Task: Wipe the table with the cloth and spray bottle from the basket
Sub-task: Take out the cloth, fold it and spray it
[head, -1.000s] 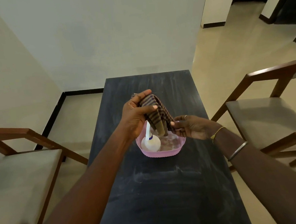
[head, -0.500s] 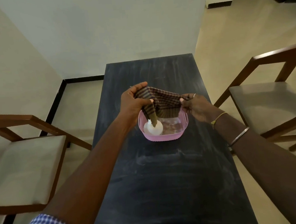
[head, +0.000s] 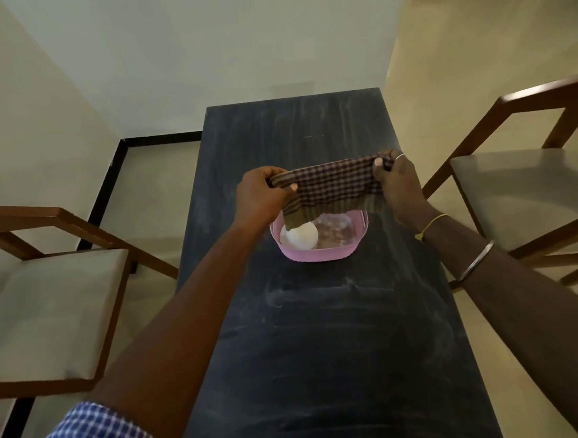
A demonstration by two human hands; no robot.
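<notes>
A brown checked cloth (head: 333, 188) is stretched flat in the air between both hands, above a pink basket (head: 321, 253). My left hand (head: 262, 195) pinches its left edge and my right hand (head: 397, 180) pinches its right edge. The basket stands in the middle of a long dark table (head: 323, 336). A white spray bottle (head: 299, 237) lies in the basket's left side, its top hidden by the hanging cloth. The tabletop shows pale dusty smears.
A wooden chair with a pale seat (head: 48, 314) stands left of the table and another chair (head: 535, 194) stands to the right. A wall (head: 217, 46) runs just beyond the table's far end. Tiled floor extends to the right.
The bunched cloth has been pulled open: my right hand took its other edge and both hands moved apart, spreading it wide over the basket. The camera tilted down.
</notes>
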